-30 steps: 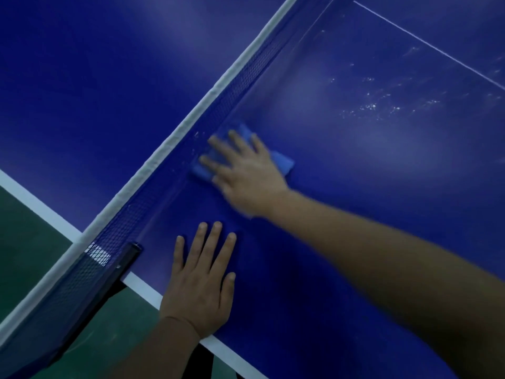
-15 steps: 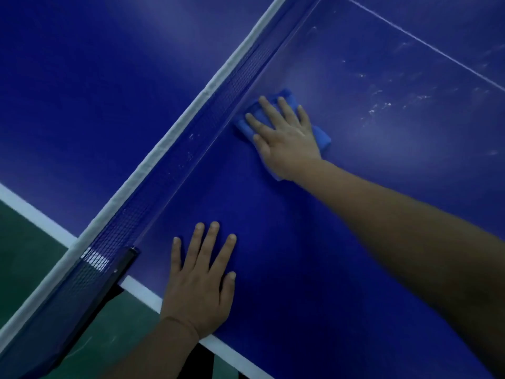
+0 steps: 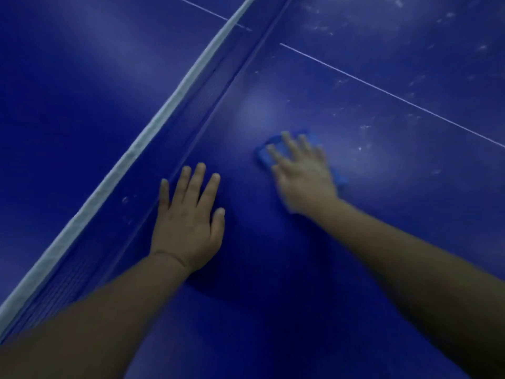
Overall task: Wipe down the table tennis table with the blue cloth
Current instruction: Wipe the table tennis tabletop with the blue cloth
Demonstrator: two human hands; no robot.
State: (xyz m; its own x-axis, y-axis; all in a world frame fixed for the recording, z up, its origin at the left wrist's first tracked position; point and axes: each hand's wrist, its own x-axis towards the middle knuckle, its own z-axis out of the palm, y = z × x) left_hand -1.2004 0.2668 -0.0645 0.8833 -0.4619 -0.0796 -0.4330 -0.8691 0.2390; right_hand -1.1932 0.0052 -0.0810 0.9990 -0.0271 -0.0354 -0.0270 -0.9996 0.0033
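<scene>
A dark blue table (image 3: 382, 242) fills the view, its net (image 3: 153, 138) running from 7 o'clock up to 12 o'clock, topped by a white band. A thin white line (image 3: 382, 91) crosses at 2 o'clock, with pale smudges (image 3: 363, 127) around it. The left hand (image 3: 188, 222) lies flat on the table just beside the net, fingers straight and spread. At its 2 o'clock, the blurred right hand (image 3: 303, 173) presses the cloth (image 3: 265, 154) down with straight, spread fingers; the cloth shows at the fingertips and the hand's 4 o'clock side.

The left hand (image 3: 188, 222) lies flat, palm down, with its fingers straight and spread. The right hand (image 3: 303, 173) reaches farther out, also flat with fingers spread, and looks blurry.
</scene>
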